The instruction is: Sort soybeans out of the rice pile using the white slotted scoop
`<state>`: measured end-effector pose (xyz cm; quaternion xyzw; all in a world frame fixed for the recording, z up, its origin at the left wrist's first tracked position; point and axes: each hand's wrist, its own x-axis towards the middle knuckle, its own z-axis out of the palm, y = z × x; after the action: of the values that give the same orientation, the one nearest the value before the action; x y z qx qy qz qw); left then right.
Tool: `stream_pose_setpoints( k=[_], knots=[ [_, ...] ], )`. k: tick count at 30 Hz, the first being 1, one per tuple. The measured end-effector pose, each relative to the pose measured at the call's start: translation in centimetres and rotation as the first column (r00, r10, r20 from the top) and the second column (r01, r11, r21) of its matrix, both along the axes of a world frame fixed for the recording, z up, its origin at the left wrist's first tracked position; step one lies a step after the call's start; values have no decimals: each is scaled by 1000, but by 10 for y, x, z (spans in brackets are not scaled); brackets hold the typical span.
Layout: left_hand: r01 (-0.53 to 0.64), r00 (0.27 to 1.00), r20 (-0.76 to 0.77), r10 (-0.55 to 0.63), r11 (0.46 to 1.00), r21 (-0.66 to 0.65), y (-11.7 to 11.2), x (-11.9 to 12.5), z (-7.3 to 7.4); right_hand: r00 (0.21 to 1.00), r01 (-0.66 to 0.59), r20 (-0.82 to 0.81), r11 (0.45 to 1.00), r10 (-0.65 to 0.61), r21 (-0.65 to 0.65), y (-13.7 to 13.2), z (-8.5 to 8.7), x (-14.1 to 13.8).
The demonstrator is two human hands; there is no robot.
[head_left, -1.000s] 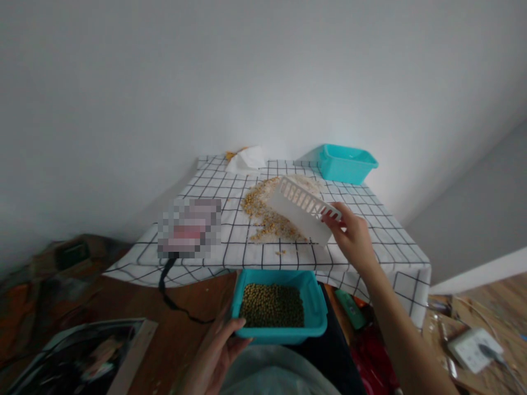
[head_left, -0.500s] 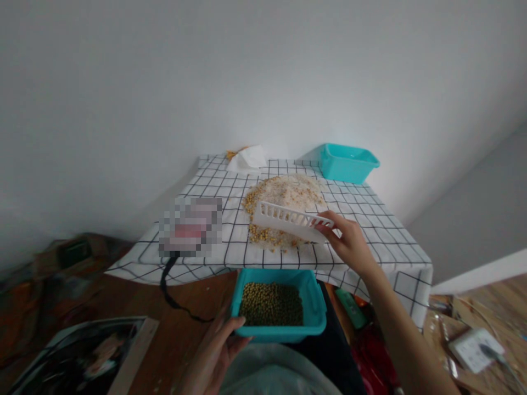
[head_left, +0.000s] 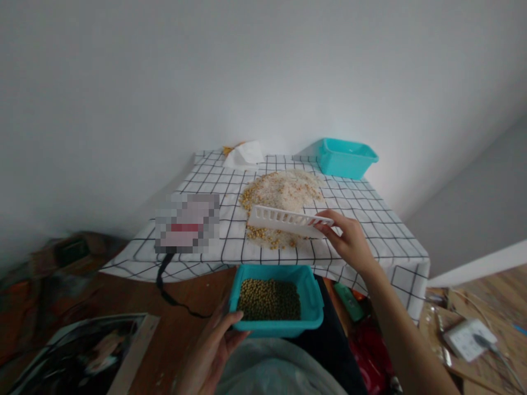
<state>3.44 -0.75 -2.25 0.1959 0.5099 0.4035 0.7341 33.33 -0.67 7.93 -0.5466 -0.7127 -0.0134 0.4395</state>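
Head view: at lower centre the left hand (head_left: 214, 343) grips the tub (head_left: 284, 325) of beans (head_left: 269, 300) by a corner – to keep it level, I'd say – while mid-frame the right hand (head_left: 346, 236) pinches the board (head_left: 280, 223) by one end, probably so its length spans the grain (head_left: 284, 189).

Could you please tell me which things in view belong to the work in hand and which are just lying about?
In use:
- white slotted panel, in the right hand
- teal tub of beans, in the left hand
- spilled grain-and-bean heap

Apparently lying about:
- crumpled white sheet
- power strip
- green box

Unclear: turquoise tub at the back, untouched.
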Motion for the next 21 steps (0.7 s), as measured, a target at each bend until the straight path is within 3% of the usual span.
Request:
stream_pose_setpoints(
  k=[11, 21],
  knots=[
    [26, 1000, -9, -26, 999, 35, 2, -5, -18, 997, 22, -74, 999, -26, -45, 1, -5, 2],
    [17, 1000, 6, -17, 1000, 20, 1, -5, -11, 991, 32, -127, 999, -37, -39, -8, -2, 3]
  ],
)
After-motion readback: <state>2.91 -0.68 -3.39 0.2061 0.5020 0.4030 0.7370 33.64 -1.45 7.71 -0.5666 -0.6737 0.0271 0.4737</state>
